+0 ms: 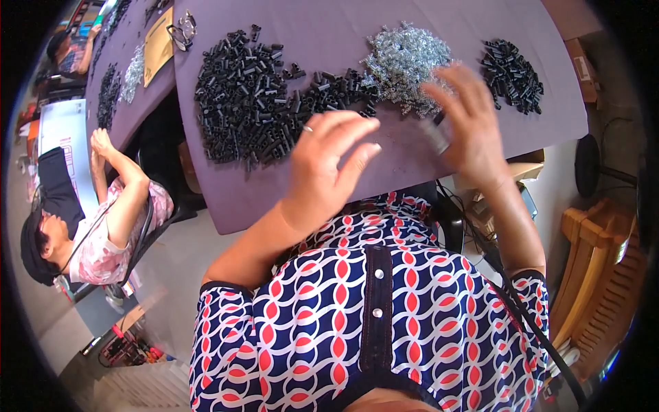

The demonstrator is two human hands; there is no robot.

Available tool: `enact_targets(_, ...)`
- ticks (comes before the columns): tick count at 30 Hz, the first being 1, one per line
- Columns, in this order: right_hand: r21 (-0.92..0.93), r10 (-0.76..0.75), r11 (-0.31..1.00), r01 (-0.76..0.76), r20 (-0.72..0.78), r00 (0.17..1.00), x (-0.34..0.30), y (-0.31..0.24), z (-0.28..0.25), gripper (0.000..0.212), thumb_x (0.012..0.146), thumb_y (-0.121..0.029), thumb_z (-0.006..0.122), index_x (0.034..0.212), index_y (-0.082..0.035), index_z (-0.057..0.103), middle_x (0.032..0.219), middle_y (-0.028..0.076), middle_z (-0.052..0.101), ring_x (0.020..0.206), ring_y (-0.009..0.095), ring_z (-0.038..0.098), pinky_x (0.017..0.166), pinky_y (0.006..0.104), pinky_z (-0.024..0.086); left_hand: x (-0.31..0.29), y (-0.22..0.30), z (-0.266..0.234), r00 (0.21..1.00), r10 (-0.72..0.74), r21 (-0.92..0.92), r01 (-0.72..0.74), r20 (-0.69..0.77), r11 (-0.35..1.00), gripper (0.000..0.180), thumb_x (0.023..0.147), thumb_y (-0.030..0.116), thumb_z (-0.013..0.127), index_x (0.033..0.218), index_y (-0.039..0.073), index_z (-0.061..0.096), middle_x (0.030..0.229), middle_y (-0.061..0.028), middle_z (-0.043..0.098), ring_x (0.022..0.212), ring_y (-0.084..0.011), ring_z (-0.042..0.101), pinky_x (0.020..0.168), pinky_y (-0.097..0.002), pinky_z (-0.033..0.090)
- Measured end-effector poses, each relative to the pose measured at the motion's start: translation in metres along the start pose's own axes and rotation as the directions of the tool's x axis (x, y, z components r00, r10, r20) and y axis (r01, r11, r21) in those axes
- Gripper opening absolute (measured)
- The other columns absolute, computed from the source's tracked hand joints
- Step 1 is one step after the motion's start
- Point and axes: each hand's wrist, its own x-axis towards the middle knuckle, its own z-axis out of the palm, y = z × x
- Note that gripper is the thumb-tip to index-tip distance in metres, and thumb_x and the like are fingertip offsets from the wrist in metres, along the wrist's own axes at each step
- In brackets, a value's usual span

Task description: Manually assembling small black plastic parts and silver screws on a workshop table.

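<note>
My left hand point(328, 165), with a ring on one finger, hovers over the near edge of the table beside a large heap of short black tubes point(240, 103). Its fingers are stretched out and the thumb stands apart, with nothing visible between them. My right hand point(470, 127) is blurred by motion, its fingers apart, in front of a heap of small shiny silver pieces point(405, 62) resembling springs. Just left of that hand's thumb base is a smeared dark-grey piece point(435, 135); whether it touches the hand is unclear. A smaller heap of black tubes point(511, 75) lies to the right.
The purple-grey tabletop point(329, 27) has a rounded right corner. Glasses point(182, 31) and a yellow-brown sheet point(159, 47) lie at far left. A co-worker point(113, 220) sits to the left; another person point(72, 51) is farther back. Wooden furniture point(594, 268) stands at right.
</note>
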Motion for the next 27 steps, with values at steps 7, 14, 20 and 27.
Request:
enact_targets(7,-0.363,0.292,0.888,-0.283,-0.032,0.956,-0.012,0.075,0.005,0.062,0.083,-0.014,0.073,0.141,-0.015,0.053,0.156,0.010,0.035,0.150,0.036,0.023,0.121,0.0535,0.022,0.019,-0.028,0.009,0.972,0.184,0.391,-0.226,0.144,0.892,0.024,0.077,0.004,0.073,0.101,0.007,0.069,0.099,-0.0063,0.062,0.095,-0.0275,0.059,0.082,-0.0394,0.048)
enact_targets(14,-0.141,0.351,0.914,-0.381,-0.195,0.916,-0.013,0.093,0.008,0.061,0.083,-0.015,0.075,0.141,-0.015,0.053,0.153,0.011,0.041,0.147,0.037,0.028,0.120,0.0547,0.021,0.022,-0.036,0.012,0.960,0.128,0.491,-0.239,0.250,0.838,0.019,0.078,0.008,0.073,0.097,0.010,0.068,0.099,-0.0035,0.061,0.097,-0.0248,0.057,0.083,-0.0378,0.045)
enact_targets(20,0.031,0.048,0.999,-0.043,-0.188,0.981,-0.023,0.038,-0.003,0.037,0.069,-0.001,0.077,0.105,-0.012,0.074,0.142,0.012,0.055,0.143,0.040,0.037,0.118,0.0535,0.029,0.018,-0.019,0.004,0.972,0.155,0.404,-0.215,0.176,0.889,0.017,0.080,0.006,0.072,0.096,0.008,0.067,0.098,-0.0059,0.064,0.094,-0.0256,0.061,0.083,-0.0374,0.047)
enact_targets(27,0.090,0.063,0.994,-0.066,0.031,0.998,-0.030,0.004,0.007,0.037,0.065,0.006,0.071,0.099,-0.008,0.076,0.145,0.009,0.053,0.149,0.037,0.029,0.119,0.0611,0.024,-0.003,-0.013,-0.002,0.769,-0.363,-0.622,0.639,0.526,0.452,0.011,0.097,0.004,0.061,0.106,-0.002,0.063,0.097,-0.0108,0.071,0.083,-0.0154,0.068,0.079,-0.0280,0.055)
